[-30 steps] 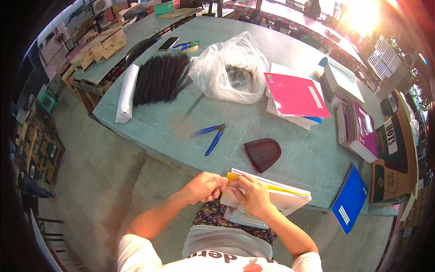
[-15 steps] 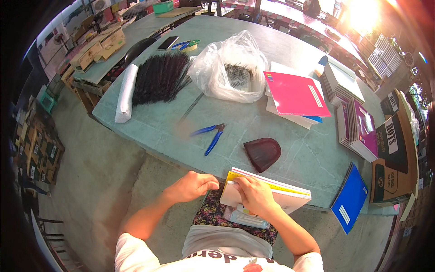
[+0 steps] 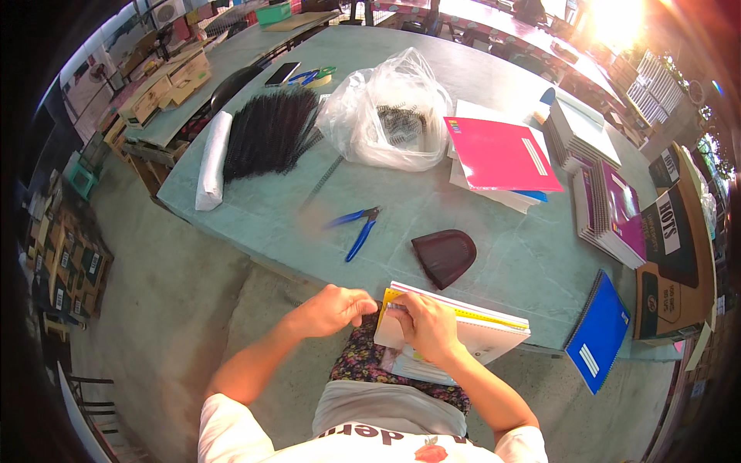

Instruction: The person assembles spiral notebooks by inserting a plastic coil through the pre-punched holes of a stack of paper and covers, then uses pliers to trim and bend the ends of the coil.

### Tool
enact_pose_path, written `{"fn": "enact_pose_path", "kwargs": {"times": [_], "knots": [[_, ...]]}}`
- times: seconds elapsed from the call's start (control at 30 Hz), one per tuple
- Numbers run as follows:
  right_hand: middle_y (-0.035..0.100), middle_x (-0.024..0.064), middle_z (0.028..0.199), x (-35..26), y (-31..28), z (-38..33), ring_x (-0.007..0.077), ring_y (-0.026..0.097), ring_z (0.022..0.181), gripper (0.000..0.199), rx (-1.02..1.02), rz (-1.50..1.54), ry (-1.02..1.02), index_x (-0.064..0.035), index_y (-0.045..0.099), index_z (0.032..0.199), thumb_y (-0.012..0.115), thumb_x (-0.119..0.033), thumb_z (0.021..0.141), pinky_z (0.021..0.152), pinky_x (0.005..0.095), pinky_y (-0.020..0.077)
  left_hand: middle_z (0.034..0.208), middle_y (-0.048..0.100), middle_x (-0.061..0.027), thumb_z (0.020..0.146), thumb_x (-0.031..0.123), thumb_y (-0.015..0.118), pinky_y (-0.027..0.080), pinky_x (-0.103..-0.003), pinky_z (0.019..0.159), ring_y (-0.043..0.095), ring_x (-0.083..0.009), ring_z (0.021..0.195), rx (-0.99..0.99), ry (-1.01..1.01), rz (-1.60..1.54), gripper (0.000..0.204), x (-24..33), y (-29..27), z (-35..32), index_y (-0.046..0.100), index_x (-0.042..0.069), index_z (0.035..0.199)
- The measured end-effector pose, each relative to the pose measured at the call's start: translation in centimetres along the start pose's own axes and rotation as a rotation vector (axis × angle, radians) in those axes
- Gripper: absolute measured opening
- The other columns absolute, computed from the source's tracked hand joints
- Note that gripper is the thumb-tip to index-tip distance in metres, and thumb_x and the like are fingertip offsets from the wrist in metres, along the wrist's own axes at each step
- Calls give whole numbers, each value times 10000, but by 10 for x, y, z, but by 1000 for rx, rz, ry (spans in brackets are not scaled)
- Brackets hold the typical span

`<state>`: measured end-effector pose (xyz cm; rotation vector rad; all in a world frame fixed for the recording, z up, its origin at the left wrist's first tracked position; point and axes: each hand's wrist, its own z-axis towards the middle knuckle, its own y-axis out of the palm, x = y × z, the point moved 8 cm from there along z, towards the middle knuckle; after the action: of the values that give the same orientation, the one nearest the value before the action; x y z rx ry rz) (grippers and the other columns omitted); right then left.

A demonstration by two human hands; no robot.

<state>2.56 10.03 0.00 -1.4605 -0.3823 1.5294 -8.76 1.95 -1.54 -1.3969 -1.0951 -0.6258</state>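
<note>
A notebook (image 3: 485, 337) of white pages with a yellow sheet among them leans at the table's near edge, over my lap. Gripping it near its left end is my right hand (image 3: 429, 322), thumb and fingers bent around the upper edge. My left hand (image 3: 333, 310) is closed just left of that end, thumb and fingertips pinched together; whatever they hold, if anything, is too small to make out. Beyond the hands lie blue-handled cutters (image 3: 360, 231), their handles spread, and a dark red rounded pouch-like piece (image 3: 445, 258).
Black spiral coils (image 3: 270, 133) lie beside a white roll (image 3: 214, 160) and a plastic bag (image 3: 386, 116) of coils. Rightward are a pink notebook (image 3: 503, 154), purple notebooks (image 3: 617, 208), a blue notebook (image 3: 598, 332) overhanging the edge, and a cardboard box (image 3: 675, 262).
My left hand has shifted slightly up and right, closer to the notebook's end. My right hand keeps its grip on the notebook, which has barely moved.
</note>
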Motion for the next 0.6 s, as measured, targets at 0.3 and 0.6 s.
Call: {"fn": "enact_pose_path", "kwargs": {"times": [0.3,0.6], "knots": [[610,103,817,-7,1,1,301,612,725,109,92,12,-62,-76,560,923,607,-139,847,589,390,471,1061,589,-208,762,254,716,405,-411,935,502,-343,1096,174,107,379,548,23,6,148,493,73,1228],[602,88,786,45,-47,-53,281,608,696,171,86,-203,176,-66,573,850,671,-192,788,630,381,478,1004,568,-186,715,63,690,447,-399,846,562,-316,958,619,564,22,545,112,-47,17,501,56,1226]]}}
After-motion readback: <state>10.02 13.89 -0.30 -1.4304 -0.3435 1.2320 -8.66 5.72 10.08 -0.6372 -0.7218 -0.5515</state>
